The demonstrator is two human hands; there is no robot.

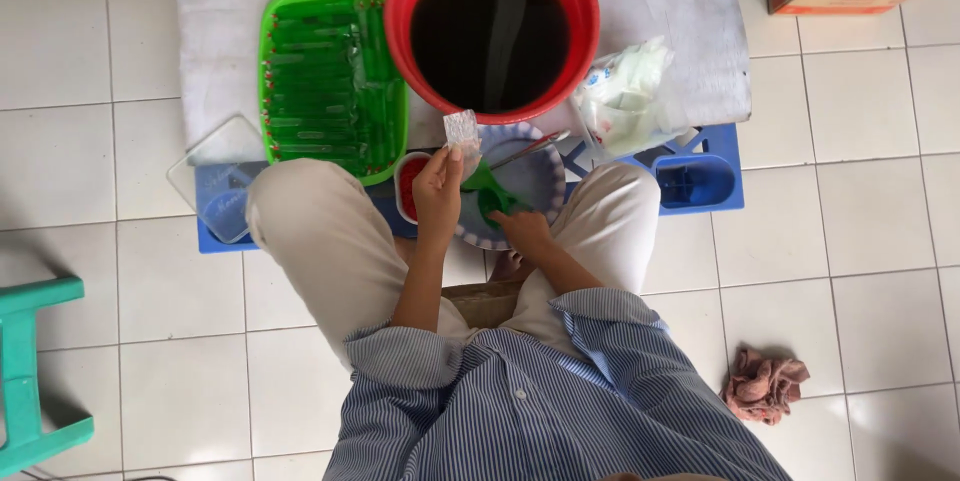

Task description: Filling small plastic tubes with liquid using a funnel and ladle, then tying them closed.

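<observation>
The small clear plastic bag (462,129) is pinched at its lower end by the left hand (438,191) and held up above the round plate (535,181). The right hand (522,229) grips the green funnel (487,189) and holds it over the plate, just beside the bag. A thin metal tool (528,149) lies across the plate. Just past the plate sits a big red bucket (400,1) full of dark liquid. To its left is a green tray (270,51) packed with long green filled packs. A small red cup (408,186) sits by the left hand. A bunch of clear bags (625,91) lies to the right, above a blue crate (725,176).
</observation>
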